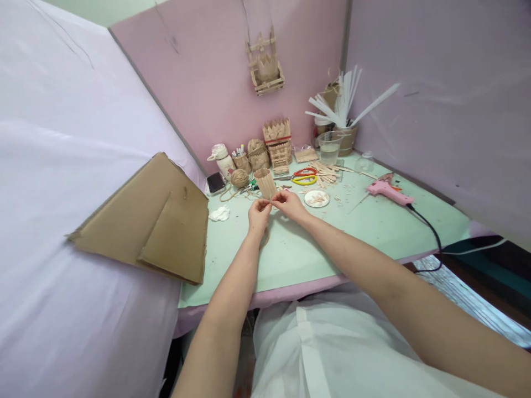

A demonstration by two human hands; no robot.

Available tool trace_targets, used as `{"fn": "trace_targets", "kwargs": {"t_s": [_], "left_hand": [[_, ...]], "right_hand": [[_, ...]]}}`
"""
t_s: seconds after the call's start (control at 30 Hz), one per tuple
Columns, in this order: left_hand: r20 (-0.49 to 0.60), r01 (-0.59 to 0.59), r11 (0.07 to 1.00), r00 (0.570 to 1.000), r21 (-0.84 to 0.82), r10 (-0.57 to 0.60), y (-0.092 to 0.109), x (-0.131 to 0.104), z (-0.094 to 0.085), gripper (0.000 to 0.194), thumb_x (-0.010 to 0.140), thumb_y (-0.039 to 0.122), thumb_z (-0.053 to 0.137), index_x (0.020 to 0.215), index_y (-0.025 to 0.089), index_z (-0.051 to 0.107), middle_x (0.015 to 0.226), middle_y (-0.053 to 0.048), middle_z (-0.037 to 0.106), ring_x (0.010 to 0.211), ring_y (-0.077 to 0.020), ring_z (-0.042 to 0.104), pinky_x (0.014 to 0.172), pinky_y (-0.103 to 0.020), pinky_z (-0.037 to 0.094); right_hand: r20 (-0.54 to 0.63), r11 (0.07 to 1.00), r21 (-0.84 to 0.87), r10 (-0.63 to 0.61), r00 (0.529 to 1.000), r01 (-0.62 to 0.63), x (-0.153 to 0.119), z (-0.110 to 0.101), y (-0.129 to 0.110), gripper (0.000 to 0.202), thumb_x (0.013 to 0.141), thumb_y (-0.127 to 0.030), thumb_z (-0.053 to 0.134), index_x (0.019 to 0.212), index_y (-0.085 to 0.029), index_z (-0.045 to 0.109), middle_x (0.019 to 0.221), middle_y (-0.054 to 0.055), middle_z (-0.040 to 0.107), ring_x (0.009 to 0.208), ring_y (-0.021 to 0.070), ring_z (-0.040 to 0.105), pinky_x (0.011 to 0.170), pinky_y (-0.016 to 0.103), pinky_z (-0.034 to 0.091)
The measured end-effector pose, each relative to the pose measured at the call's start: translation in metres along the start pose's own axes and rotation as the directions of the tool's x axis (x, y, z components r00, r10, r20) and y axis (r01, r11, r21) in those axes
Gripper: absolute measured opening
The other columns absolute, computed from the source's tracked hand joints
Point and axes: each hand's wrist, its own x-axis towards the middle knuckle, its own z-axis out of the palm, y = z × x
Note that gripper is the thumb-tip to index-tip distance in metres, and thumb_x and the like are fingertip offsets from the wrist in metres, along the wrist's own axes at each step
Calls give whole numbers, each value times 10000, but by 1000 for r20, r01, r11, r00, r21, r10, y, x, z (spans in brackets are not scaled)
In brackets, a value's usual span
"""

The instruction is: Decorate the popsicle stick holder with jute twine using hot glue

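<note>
Fingertips pinched, my left hand (pixel 259 214) and my right hand (pixel 289 202) meet over the middle of the pale green table (pixel 302 251). Between them is a thin piece of brown twine (pixel 266 237), whose tail hangs below my left hand. Just behind my fingers stands a cup made of wooden sticks (pixel 264 181); whether they touch it I cannot tell. To the right of my right hand lies a round white dish (pixel 317 198) with small wood bits on it.
Behind are scissors (pixel 305 176), loose wooden sticks (pixel 326 172), a twine ball (pixel 239 178), a white bottle (pixel 223 161) and a clear water tub (pixel 330 148). A pink glue gun (pixel 390 190) with a cord lies right; cardboard (pixel 145 215) leans left.
</note>
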Motion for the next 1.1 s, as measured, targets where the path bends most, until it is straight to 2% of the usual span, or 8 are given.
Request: {"fn": "trace_targets", "kwargs": {"t_s": [0.13,0.3,0.6,0.8,0.97,1.1], "left_hand": [[-9,-9,998,1000,-56,8,-1,0,0,210,645,200,672,808,173,543,746,2,580,683,-108,541,699,-243,431],[-16,55,992,998,-110,-57,-2,1,1,251,643,213,686,827,183,519,741,9,569,693,-104,538,693,-234,425],[75,149,977,987,-155,-139,5,-2,-1,254,649,207,651,868,193,523,796,0,584,664,-87,528,518,-175,340],[59,161,975,986,-152,-154,4,-1,-1,283,641,228,674,884,191,533,803,-10,613,658,-85,544,506,-174,335],[20,149,978,989,-144,-148,4,0,-2,315,635,240,690,905,187,538,808,-13,627,651,-86,552,515,-182,338],[16,123,981,992,-153,-122,6,0,-2,337,623,246,710,909,181,543,775,-7,633,660,-93,565,565,-199,371]], "right_hand": [[4,999,45,13,1000,-13,0,2,2,162,653,-279,642,759,-176,577,731,7,626,660,129,561,677,281,467],[22,994,95,46,999,-47,0,4,2,173,646,-265,637,775,-180,560,752,9,625,670,129,569,668,277,471],[2,981,115,159,987,-158,-1,4,2,170,630,-264,633,746,-176,545,632,-30,586,599,120,534,601,250,435],[-23,997,-25,70,997,-70,-1,1,0,51,670,-212,579,696,-170,593,683,-8,623,647,122,555,670,260,451],[-11,990,-129,48,999,-49,-4,1,-6,119,712,-191,546,741,-173,660,725,10,673,676,135,585,710,275,464],[-16,987,-146,63,998,-65,-4,0,-5,128,731,-245,583,728,-168,685,695,23,682,666,153,599,689,282,466]]}}
